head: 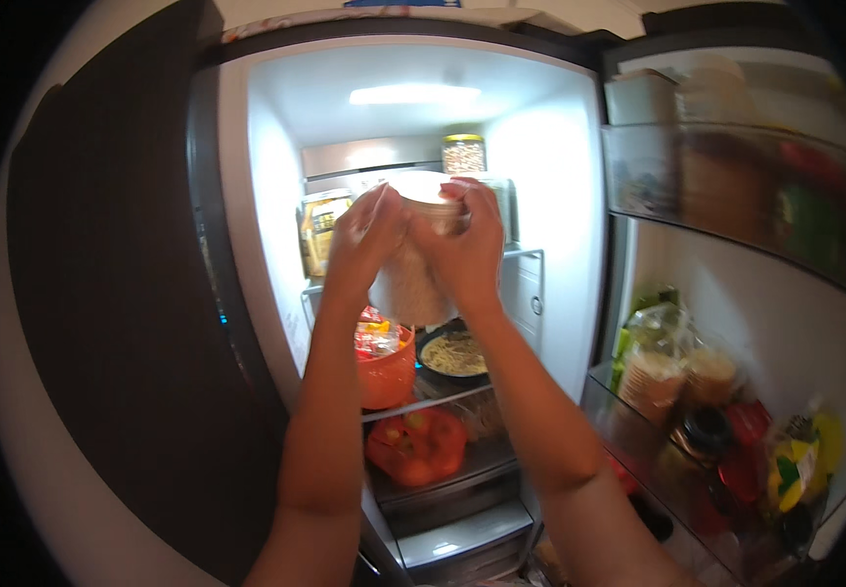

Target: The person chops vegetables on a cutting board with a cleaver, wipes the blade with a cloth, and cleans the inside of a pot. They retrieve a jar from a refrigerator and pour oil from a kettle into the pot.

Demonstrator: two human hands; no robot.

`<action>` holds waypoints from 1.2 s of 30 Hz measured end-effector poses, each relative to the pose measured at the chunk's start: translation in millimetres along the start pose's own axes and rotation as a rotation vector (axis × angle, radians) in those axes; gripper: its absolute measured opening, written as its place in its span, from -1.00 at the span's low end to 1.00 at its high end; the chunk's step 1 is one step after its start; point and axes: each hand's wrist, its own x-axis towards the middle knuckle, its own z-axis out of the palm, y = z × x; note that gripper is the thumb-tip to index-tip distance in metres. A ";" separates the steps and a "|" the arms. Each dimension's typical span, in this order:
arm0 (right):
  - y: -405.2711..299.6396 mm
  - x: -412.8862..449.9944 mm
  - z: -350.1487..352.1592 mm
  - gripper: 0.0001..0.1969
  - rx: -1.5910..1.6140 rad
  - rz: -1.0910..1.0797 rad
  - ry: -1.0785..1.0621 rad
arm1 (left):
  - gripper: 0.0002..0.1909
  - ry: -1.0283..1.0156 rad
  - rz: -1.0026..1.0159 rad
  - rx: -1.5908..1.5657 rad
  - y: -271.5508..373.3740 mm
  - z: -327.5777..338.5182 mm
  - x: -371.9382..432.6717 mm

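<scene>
Both hands are raised before the upper shelf of an open refrigerator. Between them is a clear jar of pale, grainy contents with a whitish lid, blurred by motion. My left hand grips it at the upper left side. My right hand holds its upper right side, with the fingers at the lid's edge. Behind the hands stand a jar with a yellow lid and a yellow-labelled package. The jar hides part of the shelf behind it.
Below are an orange basket of packets, a dark round dish of food and a red bag of round items. At right, the open door's bins hold bagged goods and jars; a dark door stands at left.
</scene>
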 end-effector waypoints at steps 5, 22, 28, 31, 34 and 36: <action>-66.9 -61.5 -78.6 -0.57 0.036 -0.074 -0.081 | -0.14 -0.326 0.019 0.145 40.0 -8.3 -94.4; -307.2 -143.8 -411.1 -0.43 -0.668 0.282 -0.431 | 0.01 -0.879 -0.170 -0.569 188.1 200.5 -350.8; -301.2 -129.4 -495.7 -0.54 -0.948 0.185 -0.129 | -0.18 -1.044 -0.094 -0.904 194.3 336.8 -351.6; -283.8 -124.1 -539.9 -0.58 -0.970 0.231 0.091 | -0.22 -1.089 -0.426 -1.152 200.0 404.9 -346.2; -260.3 -135.1 -565.3 -0.59 -1.052 0.209 0.093 | -0.28 -0.815 -0.352 -0.744 200.5 438.8 -349.8; -254.6 -141.7 -567.2 -0.59 -1.085 0.209 0.083 | -0.27 -0.730 -0.392 -0.735 198.7 448.7 -359.6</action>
